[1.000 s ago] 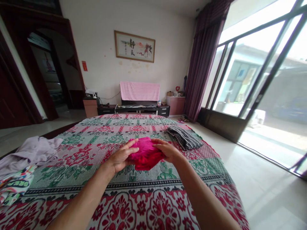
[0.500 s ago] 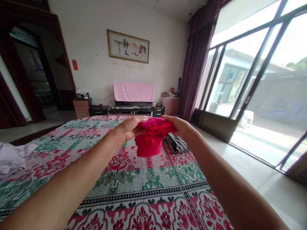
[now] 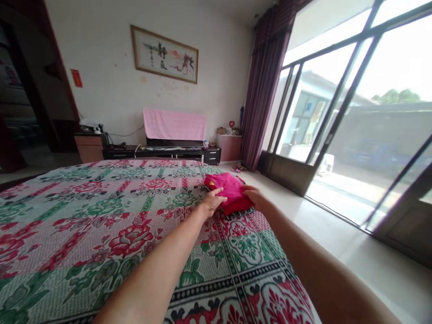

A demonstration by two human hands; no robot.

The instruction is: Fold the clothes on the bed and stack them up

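Note:
A folded bright pink garment [image 3: 231, 191] with a small yellow patch lies near the right edge of the bed. Under it, the fringe of a black-and-white knitted cloth [image 3: 249, 212] shows; the rest is covered. My left hand [image 3: 212, 201] holds the garment's left side, fingers resting over the fabric. At its right side, my right hand [image 3: 254, 197] grips the edge, its fingertips partly hidden by the cloth.
A flower-patterned bedspread [image 3: 135, 265] covers the bed. Beyond it stand a low black cabinet [image 3: 121, 154] and a television draped with a pink towel [image 3: 175, 123]. Tiled floor [image 3: 290, 191] and glass sliding doors [image 3: 324, 117] are on the right.
Both hands have lowered the pink garment from mid-air, rightward onto the black-and-white cloth. The view has turned to the right, and the pale cloth at the left has left the picture.

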